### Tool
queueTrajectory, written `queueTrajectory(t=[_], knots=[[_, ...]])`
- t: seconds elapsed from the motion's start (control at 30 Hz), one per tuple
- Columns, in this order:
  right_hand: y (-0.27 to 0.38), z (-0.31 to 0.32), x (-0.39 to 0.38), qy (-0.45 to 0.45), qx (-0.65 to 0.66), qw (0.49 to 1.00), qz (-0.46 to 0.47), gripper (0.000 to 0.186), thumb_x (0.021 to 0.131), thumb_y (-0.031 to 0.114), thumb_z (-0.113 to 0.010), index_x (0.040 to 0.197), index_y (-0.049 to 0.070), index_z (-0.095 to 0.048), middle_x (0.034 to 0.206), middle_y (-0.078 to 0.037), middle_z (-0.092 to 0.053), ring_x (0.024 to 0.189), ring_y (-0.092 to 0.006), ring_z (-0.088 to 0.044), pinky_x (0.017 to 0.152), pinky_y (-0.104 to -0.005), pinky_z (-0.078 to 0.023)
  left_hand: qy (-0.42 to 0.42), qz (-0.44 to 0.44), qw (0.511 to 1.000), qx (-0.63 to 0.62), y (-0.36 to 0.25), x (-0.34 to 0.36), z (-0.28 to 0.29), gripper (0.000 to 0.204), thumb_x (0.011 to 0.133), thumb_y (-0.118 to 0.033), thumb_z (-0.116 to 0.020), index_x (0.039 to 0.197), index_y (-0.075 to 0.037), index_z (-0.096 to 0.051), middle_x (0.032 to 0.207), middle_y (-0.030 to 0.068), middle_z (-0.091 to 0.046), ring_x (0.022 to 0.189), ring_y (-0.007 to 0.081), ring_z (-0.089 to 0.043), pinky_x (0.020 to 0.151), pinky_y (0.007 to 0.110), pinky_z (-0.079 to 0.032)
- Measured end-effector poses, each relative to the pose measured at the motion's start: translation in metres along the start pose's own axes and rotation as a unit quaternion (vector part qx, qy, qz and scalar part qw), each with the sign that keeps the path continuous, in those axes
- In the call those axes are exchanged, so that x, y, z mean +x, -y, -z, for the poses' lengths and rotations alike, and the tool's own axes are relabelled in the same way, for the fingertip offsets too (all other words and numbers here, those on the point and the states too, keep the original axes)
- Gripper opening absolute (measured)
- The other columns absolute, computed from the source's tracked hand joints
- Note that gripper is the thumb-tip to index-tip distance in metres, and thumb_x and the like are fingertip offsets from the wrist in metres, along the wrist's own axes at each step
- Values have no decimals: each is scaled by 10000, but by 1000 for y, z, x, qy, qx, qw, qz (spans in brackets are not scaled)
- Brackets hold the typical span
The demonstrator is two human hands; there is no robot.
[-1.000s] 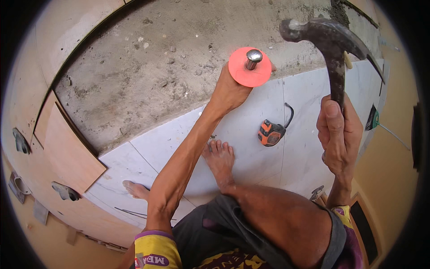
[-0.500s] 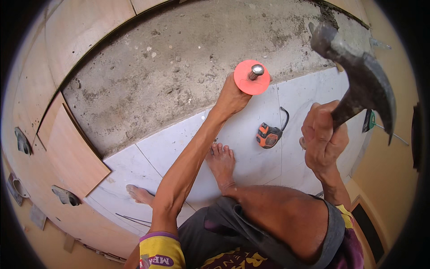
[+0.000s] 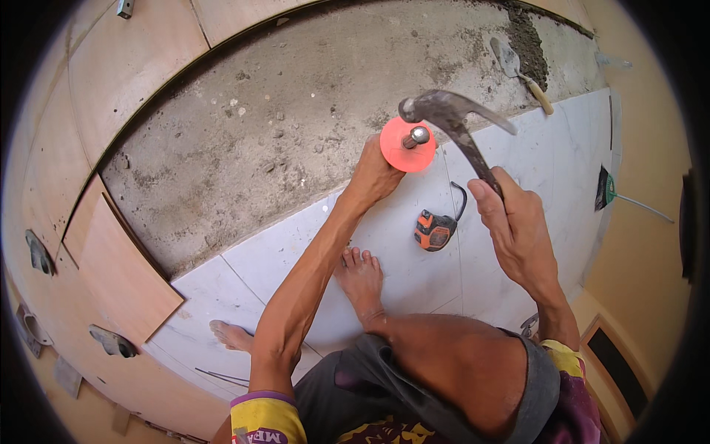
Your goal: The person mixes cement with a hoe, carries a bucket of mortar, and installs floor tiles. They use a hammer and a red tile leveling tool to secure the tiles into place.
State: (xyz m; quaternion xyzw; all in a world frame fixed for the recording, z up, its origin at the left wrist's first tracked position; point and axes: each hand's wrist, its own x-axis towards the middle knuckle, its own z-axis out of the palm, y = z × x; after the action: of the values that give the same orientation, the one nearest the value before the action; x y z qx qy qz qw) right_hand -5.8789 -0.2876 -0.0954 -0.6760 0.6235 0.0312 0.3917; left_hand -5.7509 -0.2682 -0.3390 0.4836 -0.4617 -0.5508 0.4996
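the hammer point(image 3: 452, 117) is gripped by the right hand point(image 3: 523, 233), the chisel point(image 3: 420, 135) by the left hand point(image 3: 376, 174). the floor point(image 3: 281, 96) is partly tiled.

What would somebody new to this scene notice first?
Probably the bright pink disc around a metal rod, near the middle of the view, at the left hand. Next comes the hammer in the right hand, its head close to the disc in the picture. Below them, an orange and black tape measure stands out on the white tiles.
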Motion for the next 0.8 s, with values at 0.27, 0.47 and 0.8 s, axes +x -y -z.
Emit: queueTrajectory(t=[0.27, 0.47, 0.8], knots=[[-41, -11, 0, -50, 100, 988, -103, 363, 1093, 334, -569, 906, 26, -529, 646, -25, -474, 534, -110, -403, 486, -303, -326, -11, 11, 999, -31, 2, 22, 10, 179, 999, -121, -618, 1111, -23, -716, 901, 88, -682, 800, 201, -606, 776, 347, -521], [-34, -9, -13, -69, 369, 925, -55, 326, 1082, 370, -576, 1065, 45, -574, 644, 51, -433, 468, -13, -358, 409, -215, -312, -94, -22, 995, -8, -29, 46, 67, 169, 1002, -154, -650, 1077, -65, -773, 736, -24, -548, 640, 98, -457, 595, 309, -480], [-61, -31, -41, -68, 189, 977, -68, 296, 1068, 335, -610, 1049, 43, -565, 701, 49, -472, 528, -21, -361, 472, -211, -298, 8, 39, 999, -34, -15, -10, 31, 222, 949, -42, -591, 1087, -88, -759, 1014, 39, -716, 975, 191, -639, 898, 354, -515]])
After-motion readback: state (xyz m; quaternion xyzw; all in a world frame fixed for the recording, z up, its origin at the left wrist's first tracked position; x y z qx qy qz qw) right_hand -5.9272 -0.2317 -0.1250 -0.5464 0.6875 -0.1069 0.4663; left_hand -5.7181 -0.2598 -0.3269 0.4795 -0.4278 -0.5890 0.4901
